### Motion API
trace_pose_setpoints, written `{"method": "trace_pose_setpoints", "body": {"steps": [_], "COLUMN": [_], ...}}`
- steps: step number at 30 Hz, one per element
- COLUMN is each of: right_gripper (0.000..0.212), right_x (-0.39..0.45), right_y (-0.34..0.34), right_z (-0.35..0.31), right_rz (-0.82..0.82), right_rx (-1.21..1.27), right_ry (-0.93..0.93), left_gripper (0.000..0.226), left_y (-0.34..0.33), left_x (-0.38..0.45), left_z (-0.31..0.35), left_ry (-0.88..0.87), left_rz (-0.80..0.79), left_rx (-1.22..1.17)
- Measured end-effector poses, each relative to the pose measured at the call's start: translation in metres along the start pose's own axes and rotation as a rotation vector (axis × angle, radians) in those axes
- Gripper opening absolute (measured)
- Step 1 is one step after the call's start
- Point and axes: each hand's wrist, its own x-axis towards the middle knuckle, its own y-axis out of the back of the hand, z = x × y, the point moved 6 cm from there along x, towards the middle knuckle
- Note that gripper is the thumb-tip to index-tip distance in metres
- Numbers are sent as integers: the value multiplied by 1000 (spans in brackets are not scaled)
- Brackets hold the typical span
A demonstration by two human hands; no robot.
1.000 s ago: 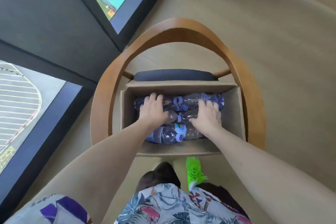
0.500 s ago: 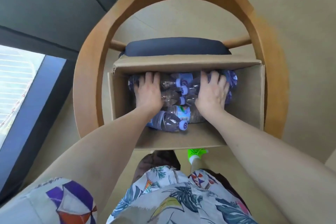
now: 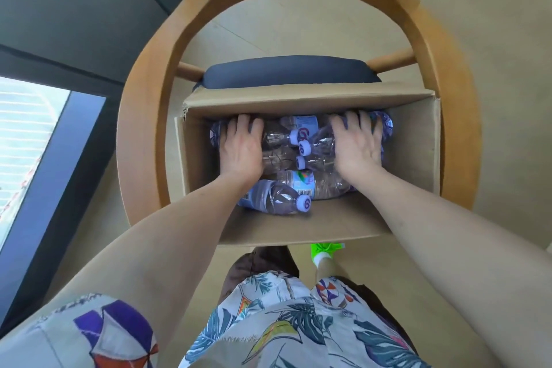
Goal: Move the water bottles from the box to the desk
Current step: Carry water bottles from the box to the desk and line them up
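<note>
Both hands down in the cardboard box point(image 3: 418, 146), mid-frame, on a chair seat. L hand point(image 3: 242, 149) and R hand point(image 3: 357, 148) lie on the water bottles point(image 3: 298, 155), fingers curling over the far ones. One bottle point(image 3: 274, 199) lies loose near my L wrist, lower in frame.

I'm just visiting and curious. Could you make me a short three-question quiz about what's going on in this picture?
1. True or false: the box stands on a chair.
2. Where are the bottles now? A) on a desk B) in the box C) on the floor
3. Fill in: the left hand and right hand both rest on the ____.

Key: 1 true; 2 B; 3 bottles.
</note>
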Motion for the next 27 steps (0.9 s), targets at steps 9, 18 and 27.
{"method": "trace_pose_setpoints", "body": {"steps": [9,18,27], "right_gripper": [73,70,68], "right_x": [-9,-35,-51], "right_y": [7,8,13], "right_z": [3,8,18], "right_rz": [22,150,49], "right_rx": [-25,122,634], "right_ry": [17,122,-119], "left_gripper": [50,57,53], "left_y": [6,6,29], "left_x": [4,9,7], "left_z": [-2,8,1], "left_ry": [-40,-198,-265], "left_rz": [11,-104,-174], "left_rx": [-58,238,-46]}}
